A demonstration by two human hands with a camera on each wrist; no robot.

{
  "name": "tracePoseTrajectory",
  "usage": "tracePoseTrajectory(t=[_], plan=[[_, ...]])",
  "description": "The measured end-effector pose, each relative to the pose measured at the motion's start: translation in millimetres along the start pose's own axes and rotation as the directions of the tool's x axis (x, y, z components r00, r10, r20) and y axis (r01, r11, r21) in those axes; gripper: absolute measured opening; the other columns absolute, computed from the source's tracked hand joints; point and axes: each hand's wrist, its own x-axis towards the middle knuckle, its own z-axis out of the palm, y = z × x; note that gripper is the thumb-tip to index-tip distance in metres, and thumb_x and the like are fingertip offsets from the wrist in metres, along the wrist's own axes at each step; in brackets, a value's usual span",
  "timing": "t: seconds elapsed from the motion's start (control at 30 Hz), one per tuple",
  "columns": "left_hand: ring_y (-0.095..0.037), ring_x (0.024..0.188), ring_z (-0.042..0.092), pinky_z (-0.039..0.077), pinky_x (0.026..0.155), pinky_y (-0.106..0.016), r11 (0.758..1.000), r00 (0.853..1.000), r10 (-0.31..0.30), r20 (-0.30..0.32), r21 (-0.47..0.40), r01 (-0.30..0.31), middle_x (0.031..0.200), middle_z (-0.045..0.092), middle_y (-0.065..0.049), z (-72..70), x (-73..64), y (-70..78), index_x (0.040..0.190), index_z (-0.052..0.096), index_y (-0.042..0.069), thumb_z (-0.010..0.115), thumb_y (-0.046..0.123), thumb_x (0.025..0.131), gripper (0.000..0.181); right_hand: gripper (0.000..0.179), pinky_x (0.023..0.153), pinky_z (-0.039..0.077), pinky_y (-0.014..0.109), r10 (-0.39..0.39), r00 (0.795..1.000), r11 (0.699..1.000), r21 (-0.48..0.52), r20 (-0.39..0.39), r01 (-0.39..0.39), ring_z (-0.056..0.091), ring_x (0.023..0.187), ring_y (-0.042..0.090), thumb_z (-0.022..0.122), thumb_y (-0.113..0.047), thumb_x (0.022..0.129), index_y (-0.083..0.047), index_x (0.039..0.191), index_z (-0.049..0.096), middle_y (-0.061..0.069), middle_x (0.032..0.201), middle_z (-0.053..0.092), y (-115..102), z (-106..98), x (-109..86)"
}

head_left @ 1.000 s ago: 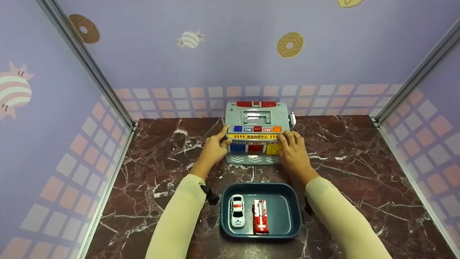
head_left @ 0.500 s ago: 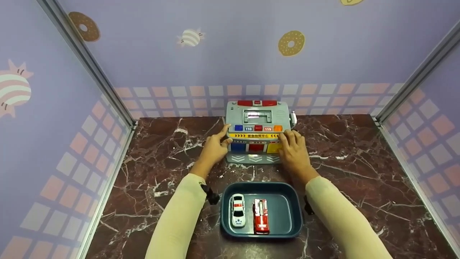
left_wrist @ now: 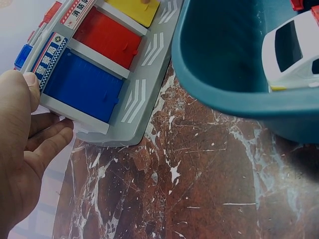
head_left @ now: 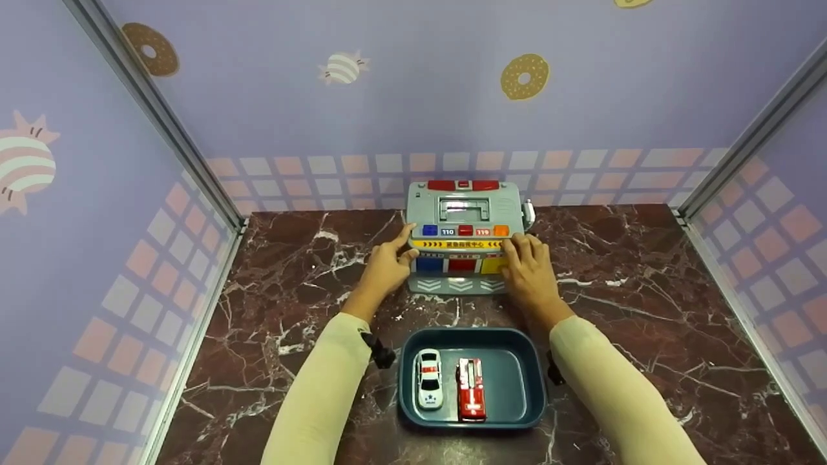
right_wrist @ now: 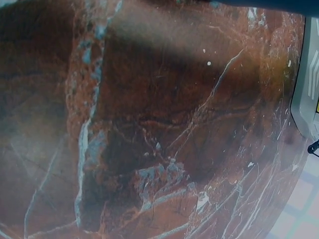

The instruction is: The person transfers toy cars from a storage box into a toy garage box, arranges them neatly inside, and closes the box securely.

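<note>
A grey toy rescue garage [head_left: 423, 206] stands against the back wall, with red lights, a top handle and a yellow sign strip. Its front has a blue door [left_wrist: 82, 84], a red door [left_wrist: 107, 37] and a yellow door [head_left: 491, 265], all down. My left hand [head_left: 386, 270] grips the garage's left front corner, index finger along the side and thumb near the front. My right hand [head_left: 531, 274] holds the right front corner, fingers bent over the roof edge and covering part of the yellow door. Only the garage's ramp edge [right_wrist: 302, 99] shows in the right wrist view.
A dark teal tray [head_left: 533, 378] sits on the marbled table [head_left: 620, 374] between my forearms. In it lie a white toy police car [head_left: 429, 381] and a red toy fire truck [head_left: 471, 394]. A white handset [head_left: 529, 213] hangs on the garage's right side. Patterned panels enclose three sides.
</note>
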Motion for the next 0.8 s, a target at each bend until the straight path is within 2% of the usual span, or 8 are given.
tracePoseTrajectory(t=[0.17, 0.33, 0.6, 0.8], plan=[[-0.034, 0.085, 0.063, 0.057, 0.103, -0.055, 1.000, 1.000, 0.016, -0.003, -0.004, -0.016, 0.100, 0.076, -0.023, -0.5, -0.6, 0.8, 0.167, 0.052, 0.027, 0.069, 0.040, 0.107, 0.064, 0.067, 0.095, 0.047, 0.058, 0.002, 1.000, 1.000, 0.011, -0.012, -0.002, 0.051, 0.120, 0.046, 0.091, -0.012, 0.080, -0.001, 0.136, 0.055, 0.024, 0.131, 0.055, -0.3, 0.8, 0.0], [-0.033, 0.090, 0.064, 0.057, 0.105, -0.055, 1.000, 1.000, 0.005, -0.005, -0.009, -0.005, 0.110, 0.078, -0.023, -1.1, -1.0, 0.6, 0.167, 0.052, 0.027, 0.070, 0.039, 0.107, 0.064, 0.064, 0.096, 0.047, 0.058, 0.007, 1.000, 1.000, 0.005, -0.014, -0.007, 0.051, 0.120, 0.045, 0.090, -0.014, 0.083, -0.002, 0.135, 0.055, 0.023, 0.130, 0.056, -2.1, 1.4, 1.7], [-0.036, 0.100, 0.069, 0.056, 0.113, -0.057, 1.000, 1.000, 0.014, -0.012, -0.009, -0.014, 0.125, 0.078, -0.026, -0.5, -1.2, -0.1, 0.166, 0.054, 0.028, 0.069, 0.039, 0.108, 0.061, 0.063, 0.092, 0.046, 0.058, 0.000, 0.999, 1.000, 0.000, -0.038, 0.000, 0.051, 0.118, 0.045, 0.090, -0.014, 0.080, -0.002, 0.131, 0.055, 0.023, 0.127, 0.056, -0.6, 5.6, 1.7], [-0.033, 0.084, 0.062, 0.058, 0.100, -0.054, 1.000, 1.000, 0.010, -0.012, -0.008, -0.010, 0.108, 0.078, -0.024, -0.3, -1.3, -0.3, 0.167, 0.052, 0.028, 0.069, 0.038, 0.108, 0.062, 0.065, 0.092, 0.046, 0.058, -0.004, 0.999, 1.000, -0.004, -0.038, 0.004, 0.051, 0.117, 0.045, 0.091, -0.014, 0.081, -0.001, 0.132, 0.055, 0.024, 0.127, 0.055, -1.6, 5.3, 3.1]])
